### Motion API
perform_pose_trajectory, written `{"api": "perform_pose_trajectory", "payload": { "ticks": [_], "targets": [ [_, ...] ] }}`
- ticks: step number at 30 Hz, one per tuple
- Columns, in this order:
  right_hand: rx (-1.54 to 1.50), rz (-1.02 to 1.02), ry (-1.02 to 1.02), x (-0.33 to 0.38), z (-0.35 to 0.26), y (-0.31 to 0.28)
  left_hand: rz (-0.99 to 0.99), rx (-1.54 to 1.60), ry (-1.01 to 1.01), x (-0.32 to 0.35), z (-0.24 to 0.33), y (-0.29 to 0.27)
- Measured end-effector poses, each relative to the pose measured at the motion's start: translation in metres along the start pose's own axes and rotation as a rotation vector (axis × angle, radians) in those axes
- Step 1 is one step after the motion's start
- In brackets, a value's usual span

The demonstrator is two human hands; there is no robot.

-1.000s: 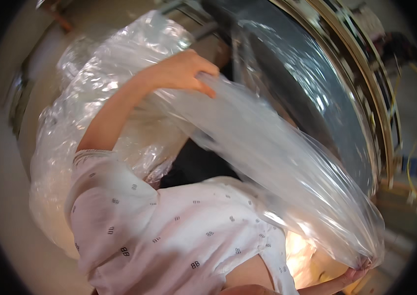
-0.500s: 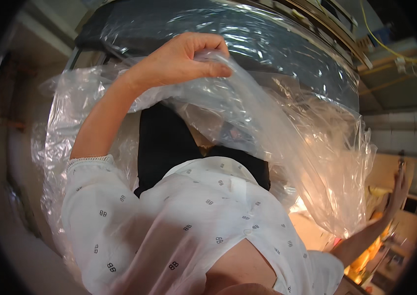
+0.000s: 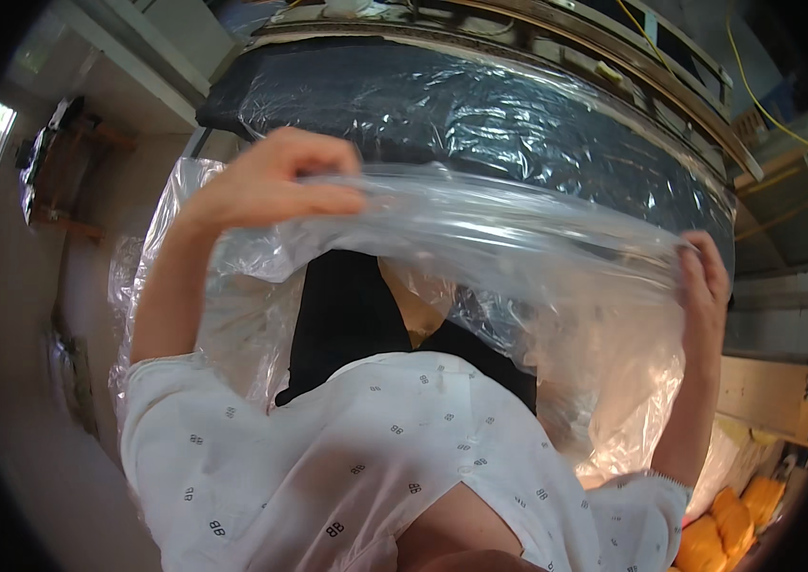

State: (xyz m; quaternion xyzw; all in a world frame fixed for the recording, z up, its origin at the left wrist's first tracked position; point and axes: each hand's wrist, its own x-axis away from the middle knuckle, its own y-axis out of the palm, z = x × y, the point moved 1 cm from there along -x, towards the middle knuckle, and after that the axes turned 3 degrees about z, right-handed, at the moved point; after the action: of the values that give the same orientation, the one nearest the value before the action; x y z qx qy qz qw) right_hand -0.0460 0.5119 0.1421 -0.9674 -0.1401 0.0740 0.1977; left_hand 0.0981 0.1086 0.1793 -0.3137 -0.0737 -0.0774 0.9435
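Note:
A large sheet of clear plastic film [image 3: 518,224] stretches in gathered folds between my two hands, above my lap. My left hand [image 3: 280,181] is closed round the gathered film at its left end, thumb below and fingers above, slightly blurred. At the film's right end, my right hand [image 3: 704,281] grips its edge with bent fingers. Loose film hangs down on both sides of my legs. Just beyond my hands lies a dark surface [image 3: 356,91] wrapped in shiny clear plastic.
A long wooden rail [image 3: 680,114] runs along the far edge of the dark surface. A yellow cord [image 3: 757,91] hangs at the far right. Orange bundles [image 3: 723,529] lie at the lower right, below a wooden board [image 3: 761,386]. On the left stands a wooden frame [image 3: 66,181].
My right hand has come in from the far right and taken hold of the film. My left hand has moved left and toward me, and the film is now drawn across.

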Motion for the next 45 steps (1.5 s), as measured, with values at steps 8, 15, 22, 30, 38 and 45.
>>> {"api": "perform_pose_trajectory", "payload": {
  "ticks": [8,15,22,30,38,45],
  "targets": [
    [0.048,0.169,0.156,-0.029,0.059,-0.060,0.927,-0.074,0.157,0.032,-0.013,-0.120],
    [-0.056,0.218,0.033,-0.065,0.098,-0.053,0.876,-1.097,0.346,-0.055,-0.074,-0.018],
    [0.294,0.112,0.033,-0.081,0.123,-0.076,0.565,-0.717,0.130,-0.049,-0.158,0.006],
    [0.509,0.198,-0.043,-0.098,0.172,-0.110,0.893,-0.637,-0.092,-0.054,-0.235,-0.072],
    [0.577,0.219,0.000,-0.098,0.167,-0.105,1.116,-0.685,-0.279,-0.065,-0.240,-0.109],
    [0.418,0.228,0.075,-0.097,0.170,-0.106,1.005,-0.436,-0.243,-0.078,-0.259,-0.131]
  ]
}}
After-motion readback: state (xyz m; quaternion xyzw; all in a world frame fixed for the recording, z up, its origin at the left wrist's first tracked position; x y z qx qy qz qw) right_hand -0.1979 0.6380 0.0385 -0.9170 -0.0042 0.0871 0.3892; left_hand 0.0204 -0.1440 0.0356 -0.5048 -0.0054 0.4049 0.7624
